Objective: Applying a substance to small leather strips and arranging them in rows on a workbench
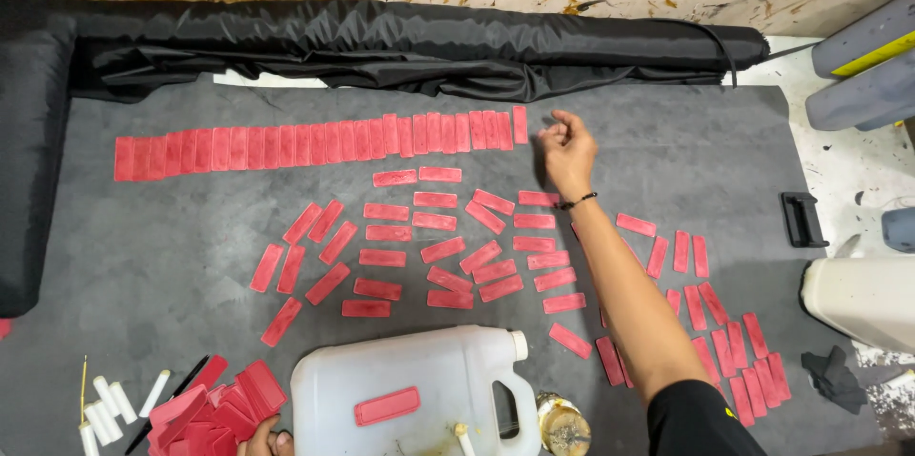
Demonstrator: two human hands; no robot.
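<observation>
A long row of red rectangular pieces (315, 143) stands side by side across the far part of the grey mat (152, 256). My right hand (566, 149) is stretched out just right of the row's last piece (519, 124), fingers loosely curled, with nothing visible in them. Many more red pieces (448, 246) lie scattered over the middle and right of the mat. Only a bit of my left hand (267, 442) shows at the bottom edge, against a heap of red pieces (214, 408); its grip is hidden.
A white plastic jug (419, 399) with one red piece on it lies at the near edge. White sticks (110, 404) lie at the bottom left. Black fabric (400, 46) borders the far and left sides. Grey canisters (863, 65), a black handle (803, 220) and a white container (858, 299) are at the right.
</observation>
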